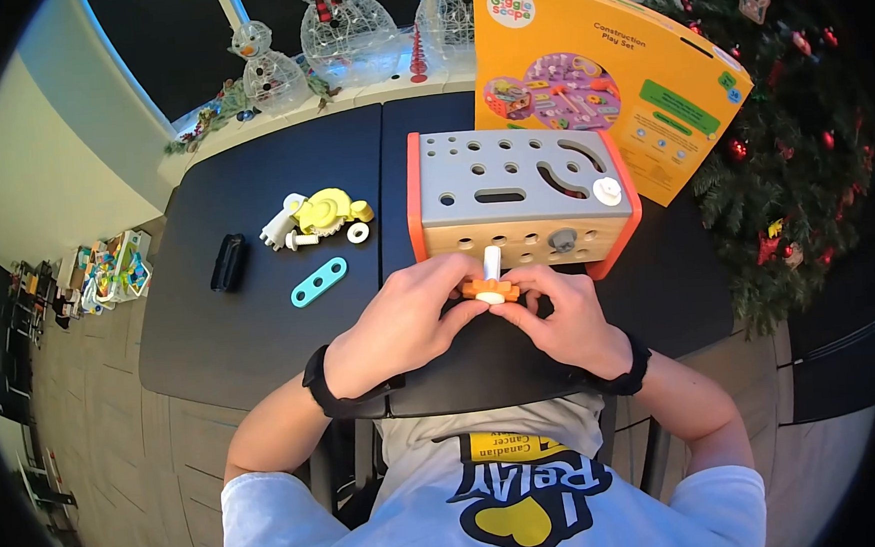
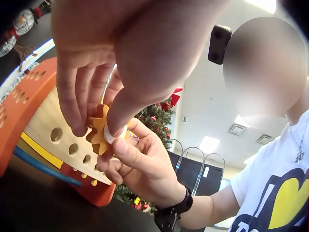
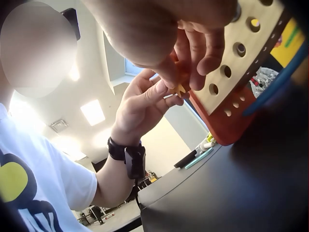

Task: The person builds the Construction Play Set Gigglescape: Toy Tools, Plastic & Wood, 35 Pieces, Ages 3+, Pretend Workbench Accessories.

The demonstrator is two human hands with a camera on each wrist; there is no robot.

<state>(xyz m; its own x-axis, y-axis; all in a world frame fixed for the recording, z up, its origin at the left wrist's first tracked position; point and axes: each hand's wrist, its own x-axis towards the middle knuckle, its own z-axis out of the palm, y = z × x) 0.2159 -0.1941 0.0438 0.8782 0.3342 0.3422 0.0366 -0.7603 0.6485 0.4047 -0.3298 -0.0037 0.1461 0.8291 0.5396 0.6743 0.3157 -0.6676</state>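
An orange gear (image 1: 508, 290) with a white bolt (image 1: 492, 262) through it is held in front of the toy workbench (image 1: 476, 239), the bolt's shaft pointing at the bench. My left hand (image 1: 395, 311) pinches the gear from the left between thumb and fingers. From the other side my right hand (image 1: 572, 313) also grips it, thumb near the bolt's white head (image 2: 109, 134). In the left wrist view the toothed edge of the gear shows between both hands. A grey bolt piece (image 1: 563, 240) sits in the bench's wooden front, and a white one (image 1: 608, 192) on its grey top.
Left of the bench lie yellow gear pieces (image 1: 326, 211), a white ring nut (image 1: 358, 233), a teal three-hole strip (image 1: 319, 282) and a black case (image 1: 228, 263). Behind the bench stands a yellow box (image 1: 636, 81). A decorated tree (image 1: 783, 182) is at the right.
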